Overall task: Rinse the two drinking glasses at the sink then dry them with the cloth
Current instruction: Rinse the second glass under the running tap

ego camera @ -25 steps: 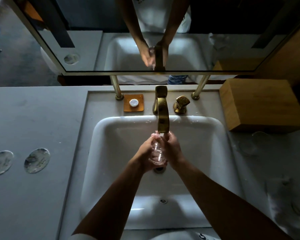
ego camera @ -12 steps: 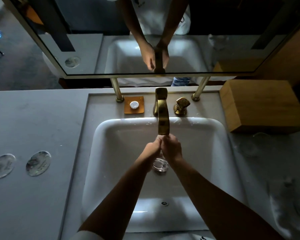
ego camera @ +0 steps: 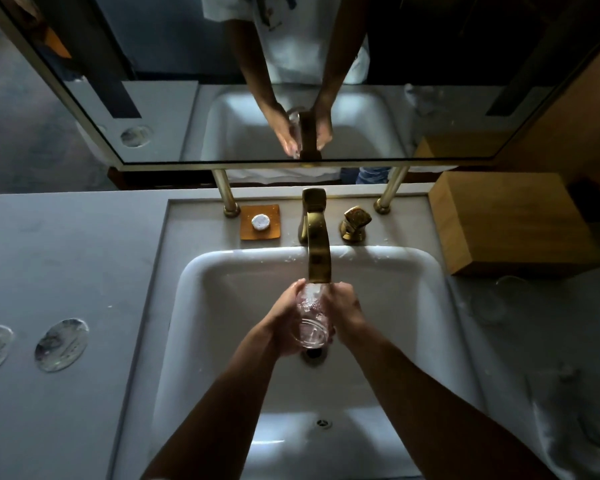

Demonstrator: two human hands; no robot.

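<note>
A clear drinking glass [ego camera: 311, 325] is tilted under the brass faucet [ego camera: 317, 251], and water runs over it. My left hand [ego camera: 283, 317] grips its left side and my right hand [ego camera: 345, 311] grips its right side, over the drain of the white sink [ego camera: 222, 306]. A second glass [ego camera: 499, 296] stands faintly on the dark counter to the right of the sink, below the wooden box. A pale cloth [ego camera: 568, 431] lies on the counter at the lower right.
A wooden box [ego camera: 510, 220] sits at the right rear. A brass tap handle [ego camera: 355, 223] and a soap dish [ego camera: 260, 222] stand behind the basin. Two round coasters [ego camera: 61, 344] lie on the left counter. A mirror [ego camera: 291, 81] hangs above.
The glass dropped low toward the drain half a second ago, and both hands have since lifted it back up under the water stream, tilted.
</note>
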